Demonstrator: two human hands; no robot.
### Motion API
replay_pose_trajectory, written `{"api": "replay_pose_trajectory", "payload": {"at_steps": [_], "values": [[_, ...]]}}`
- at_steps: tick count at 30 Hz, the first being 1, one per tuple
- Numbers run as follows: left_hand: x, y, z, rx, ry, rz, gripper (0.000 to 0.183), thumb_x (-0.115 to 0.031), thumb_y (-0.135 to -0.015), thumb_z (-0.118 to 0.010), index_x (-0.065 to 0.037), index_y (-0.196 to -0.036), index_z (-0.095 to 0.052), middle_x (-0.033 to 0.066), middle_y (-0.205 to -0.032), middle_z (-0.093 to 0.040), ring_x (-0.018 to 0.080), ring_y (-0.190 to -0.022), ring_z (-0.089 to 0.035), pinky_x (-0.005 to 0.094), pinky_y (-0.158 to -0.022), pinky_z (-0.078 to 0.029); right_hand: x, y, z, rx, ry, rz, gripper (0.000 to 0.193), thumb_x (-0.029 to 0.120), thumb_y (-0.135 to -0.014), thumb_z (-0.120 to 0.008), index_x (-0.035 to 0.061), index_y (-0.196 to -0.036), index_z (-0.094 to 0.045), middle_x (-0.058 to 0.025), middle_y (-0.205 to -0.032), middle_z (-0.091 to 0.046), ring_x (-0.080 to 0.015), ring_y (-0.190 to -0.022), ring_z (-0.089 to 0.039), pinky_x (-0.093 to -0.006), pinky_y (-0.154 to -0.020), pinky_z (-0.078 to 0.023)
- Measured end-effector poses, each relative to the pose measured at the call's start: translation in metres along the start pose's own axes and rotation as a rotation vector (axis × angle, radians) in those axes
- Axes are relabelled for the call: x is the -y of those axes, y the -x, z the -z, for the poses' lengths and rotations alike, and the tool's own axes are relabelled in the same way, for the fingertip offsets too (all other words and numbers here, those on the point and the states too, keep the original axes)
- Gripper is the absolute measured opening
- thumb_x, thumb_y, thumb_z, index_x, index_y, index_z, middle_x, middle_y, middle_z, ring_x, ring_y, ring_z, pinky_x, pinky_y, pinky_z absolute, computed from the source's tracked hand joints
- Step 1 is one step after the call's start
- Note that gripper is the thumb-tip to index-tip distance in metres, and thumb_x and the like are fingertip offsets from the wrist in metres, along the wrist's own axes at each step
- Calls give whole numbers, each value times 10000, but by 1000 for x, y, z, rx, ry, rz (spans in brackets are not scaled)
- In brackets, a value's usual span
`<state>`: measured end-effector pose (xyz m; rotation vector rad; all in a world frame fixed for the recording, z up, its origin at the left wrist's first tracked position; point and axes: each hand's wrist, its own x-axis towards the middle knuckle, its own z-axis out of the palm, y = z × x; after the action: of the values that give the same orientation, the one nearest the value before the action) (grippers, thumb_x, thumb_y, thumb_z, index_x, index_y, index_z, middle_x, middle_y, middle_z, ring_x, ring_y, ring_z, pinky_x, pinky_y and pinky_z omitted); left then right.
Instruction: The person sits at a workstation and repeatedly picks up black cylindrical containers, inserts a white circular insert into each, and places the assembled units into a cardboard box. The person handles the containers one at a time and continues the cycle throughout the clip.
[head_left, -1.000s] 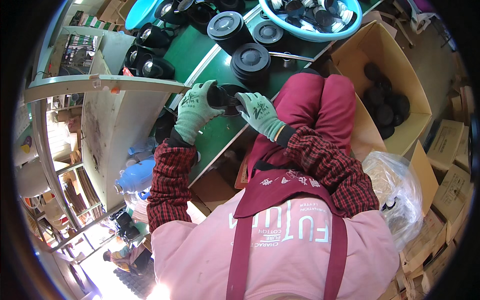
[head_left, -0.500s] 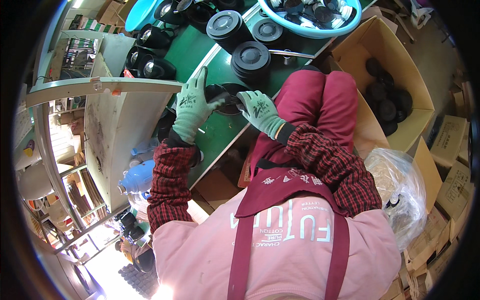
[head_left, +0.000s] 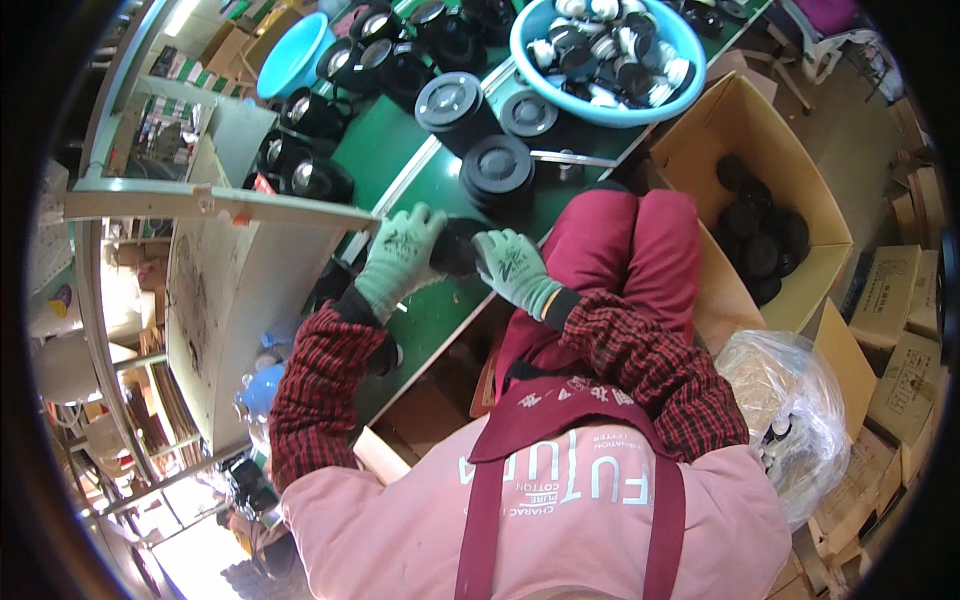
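A black round lid (head_left: 457, 247) is held between my two gloved hands, over the green table. My left hand (head_left: 403, 255) is closed on its left edge, fingers curled. On its right edge my right hand (head_left: 514, 268) grips with thumb and fingertips. The gloves hide much of the lid's rim. Just beyond my hands rise stacks of similar black round lids: a near stack (head_left: 497, 168), a far left stack (head_left: 448, 100) and a far right stack (head_left: 528, 114).
A blue basin (head_left: 516, 62) of black-and-white caps stands at the far edge. Black pots (head_left: 318, 178) sit to the left, beside a metal frame bar (head_left: 270, 207). An open carton (head_left: 800, 130) with black round pieces and a clear plastic bag (head_left: 790, 400) lie on my right.
The fingers of my left hand, stretched out before, have curled onto the black lid. The lid is now tilted up between both hands. The whole view has shifted slightly.
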<state>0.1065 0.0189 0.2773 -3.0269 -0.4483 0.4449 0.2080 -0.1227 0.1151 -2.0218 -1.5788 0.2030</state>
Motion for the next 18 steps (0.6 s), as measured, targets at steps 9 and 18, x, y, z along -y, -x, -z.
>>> {"api": "replay_pose_trajectory", "payload": {"at_steps": [9,18], "values": [[3,17,8,-34,135,-16,1021,-343,-593,-967,-41,-1430,-468,148,-1340,-539,348,-1206,-570,500,-1026,-478,-6,-13,-15,-111,48,73,318,249,-803,-677,102,-1078,-617,-86,-939,-623,-283,-857,-626,-424,-723,-484],[12,-6,-6,79,-46,-386,889,-313,-562,-951,-18,-1301,-555,154,-1184,-574,336,-1095,-580,437,-960,-513,-38,-9,-34,-108,-11,249,444,230,-819,-722,137,-1237,-603,-39,-991,-626,-249,-930,-619,-412,-821,-475]]}}
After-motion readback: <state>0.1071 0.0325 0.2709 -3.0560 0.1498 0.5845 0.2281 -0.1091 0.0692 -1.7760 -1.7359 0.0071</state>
